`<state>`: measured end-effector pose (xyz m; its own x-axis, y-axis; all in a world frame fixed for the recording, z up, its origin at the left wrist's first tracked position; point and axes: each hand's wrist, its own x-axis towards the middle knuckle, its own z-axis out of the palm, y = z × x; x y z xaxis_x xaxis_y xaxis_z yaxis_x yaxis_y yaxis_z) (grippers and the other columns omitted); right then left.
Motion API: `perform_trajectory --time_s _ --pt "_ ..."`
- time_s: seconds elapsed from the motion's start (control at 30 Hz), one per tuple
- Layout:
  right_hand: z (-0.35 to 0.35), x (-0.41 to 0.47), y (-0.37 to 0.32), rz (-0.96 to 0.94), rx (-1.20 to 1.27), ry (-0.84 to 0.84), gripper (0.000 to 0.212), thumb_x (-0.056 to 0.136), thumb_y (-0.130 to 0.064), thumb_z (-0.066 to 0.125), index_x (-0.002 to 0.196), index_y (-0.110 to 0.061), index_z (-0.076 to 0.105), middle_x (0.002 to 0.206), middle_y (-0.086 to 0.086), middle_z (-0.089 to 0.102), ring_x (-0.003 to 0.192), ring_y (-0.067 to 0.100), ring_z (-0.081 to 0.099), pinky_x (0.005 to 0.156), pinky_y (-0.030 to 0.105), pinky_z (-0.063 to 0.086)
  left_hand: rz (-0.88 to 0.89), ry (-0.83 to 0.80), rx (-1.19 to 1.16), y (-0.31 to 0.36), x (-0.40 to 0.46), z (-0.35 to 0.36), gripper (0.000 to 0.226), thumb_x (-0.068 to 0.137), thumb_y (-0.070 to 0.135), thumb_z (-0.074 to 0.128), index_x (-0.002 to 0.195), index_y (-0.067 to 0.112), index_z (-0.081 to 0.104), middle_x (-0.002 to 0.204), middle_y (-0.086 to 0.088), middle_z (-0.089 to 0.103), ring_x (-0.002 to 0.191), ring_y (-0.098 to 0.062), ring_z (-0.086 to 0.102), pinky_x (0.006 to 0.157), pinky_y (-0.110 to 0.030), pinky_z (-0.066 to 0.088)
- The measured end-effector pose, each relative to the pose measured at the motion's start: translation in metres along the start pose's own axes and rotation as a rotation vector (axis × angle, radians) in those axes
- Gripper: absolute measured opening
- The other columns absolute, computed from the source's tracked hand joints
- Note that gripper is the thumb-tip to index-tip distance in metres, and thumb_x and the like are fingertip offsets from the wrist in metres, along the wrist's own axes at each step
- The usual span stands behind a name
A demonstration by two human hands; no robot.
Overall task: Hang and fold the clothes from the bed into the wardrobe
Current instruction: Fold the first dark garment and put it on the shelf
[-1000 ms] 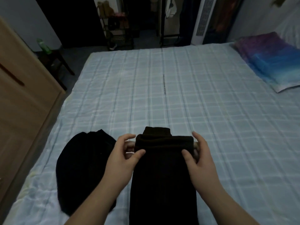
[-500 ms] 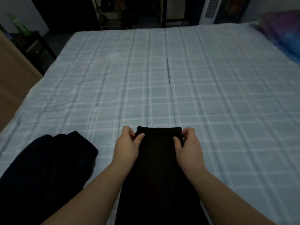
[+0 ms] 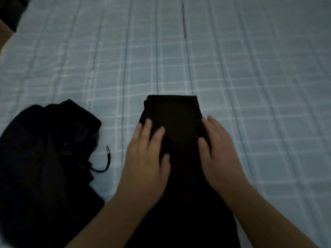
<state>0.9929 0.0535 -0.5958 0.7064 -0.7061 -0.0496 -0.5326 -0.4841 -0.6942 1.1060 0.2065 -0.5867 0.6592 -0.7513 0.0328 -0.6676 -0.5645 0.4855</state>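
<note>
both hands flat on the folded dark garment (image 3: 172,115) near the bed's (image 3: 250,72) front edge, left hand (image 3: 148,154) and right hand (image 3: 218,151) fingers relaxed and a bit spread, pressing, not pinching. another black garment (image 3: 44,158) with a drawstring (image 3: 105,161) lies beside it toward the left edge.

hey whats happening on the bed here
A person is folding a dark garment on a checked bedsheet. The left hand and right hand lie flat on it with straight fingers, pressing the folded top end down. A second dark garment with a drawstring lies bunched to the left, apart from the first and untouched.
</note>
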Motion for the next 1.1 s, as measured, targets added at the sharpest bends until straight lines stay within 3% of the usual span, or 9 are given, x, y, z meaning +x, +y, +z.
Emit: perform_trajectory --time_s 0.1,0.2,0.3,0.43,0.7,0.83,0.97,1.1 --pt "-0.006 -0.079 -0.004 -0.077 -0.148 -0.117 0.061 0.097 -0.042 0.033 0.154 -0.024 0.031 0.162 -0.006 0.023 0.151 0.010 0.014 0.122 0.033 0.016 0.126 -0.168 0.136 0.013 -0.077 0.008 0.065 0.091 0.042 0.044 0.153 0.027 0.031 0.163 -0.006 0.022 0.152 -0.026 0.014 0.119 -0.049 0.019" --pt "-0.003 -0.139 -0.004 -0.184 -0.361 -0.219 0.061 0.097 -0.045 0.035 0.155 -0.025 0.029 0.163 -0.003 0.021 0.153 0.015 0.011 0.121 0.044 0.013 0.110 -0.281 0.243 0.013 -0.123 0.016 0.064 0.093 0.050 0.038 0.154 0.031 0.030 0.161 -0.005 0.027 0.151 -0.026 0.017 0.116 -0.053 0.017" --pt "0.005 -0.167 0.005 -0.178 -0.472 -0.291 0.061 0.099 -0.050 0.031 0.155 -0.026 0.028 0.163 -0.001 0.021 0.153 0.018 0.010 0.121 0.051 0.015 0.053 -0.311 0.324 0.000 -0.134 0.023 0.064 0.096 0.057 0.027 0.156 0.034 0.022 0.163 -0.004 0.021 0.152 -0.023 0.013 0.119 -0.053 0.014" --pt "0.028 -0.170 0.022 -0.148 -0.562 -0.362 0.064 0.101 -0.055 0.018 0.158 -0.026 0.015 0.166 0.000 0.012 0.153 0.018 0.000 0.123 0.050 0.009 0.011 -0.344 0.357 -0.016 -0.138 0.045 0.066 0.097 0.060 0.022 0.157 0.037 0.009 0.166 -0.004 0.009 0.153 -0.021 0.003 0.121 -0.051 0.011" --pt "0.056 -0.161 0.039 -0.141 -0.590 -0.302 0.063 0.101 -0.051 0.025 0.158 -0.025 0.013 0.166 0.001 0.013 0.153 0.019 0.004 0.122 0.052 0.010 0.004 -0.289 0.363 -0.026 -0.131 0.072 0.067 0.097 0.060 0.023 0.157 0.035 0.007 0.166 -0.005 0.006 0.153 -0.022 0.001 0.120 -0.055 0.011" --pt "0.034 -0.180 0.026 -0.208 -0.510 -0.205 0.061 0.102 -0.044 0.031 0.158 -0.024 0.015 0.166 0.003 0.012 0.153 0.020 0.004 0.122 0.053 0.009 0.038 -0.202 0.224 -0.016 -0.147 0.044 0.061 0.101 0.049 0.032 0.157 0.028 0.018 0.165 -0.006 0.013 0.153 -0.023 0.003 0.121 -0.055 0.011" --pt "-0.001 -0.240 0.015 -0.472 -0.335 -0.129 0.060 0.098 -0.033 0.049 0.153 -0.014 0.033 0.162 0.006 0.025 0.152 0.023 0.016 0.122 0.054 0.013 0.289 -0.094 0.077 -0.006 -0.204 0.005 0.058 0.099 0.039 0.048 0.151 0.015 0.037 0.162 -0.007 0.026 0.152 -0.023 0.011 0.123 -0.051 0.011" --pt "0.002 -0.280 0.044 -0.458 -0.643 -0.393 0.077 0.095 -0.058 0.043 0.156 -0.021 0.014 0.165 0.005 0.011 0.153 0.023 0.003 0.121 0.056 0.011 0.426 -0.356 0.280 -0.033 -0.258 0.013 0.079 0.096 0.061 0.045 0.158 0.021 0.017 0.165 -0.002 0.013 0.153 -0.022 0.003 0.122 -0.050 0.012"
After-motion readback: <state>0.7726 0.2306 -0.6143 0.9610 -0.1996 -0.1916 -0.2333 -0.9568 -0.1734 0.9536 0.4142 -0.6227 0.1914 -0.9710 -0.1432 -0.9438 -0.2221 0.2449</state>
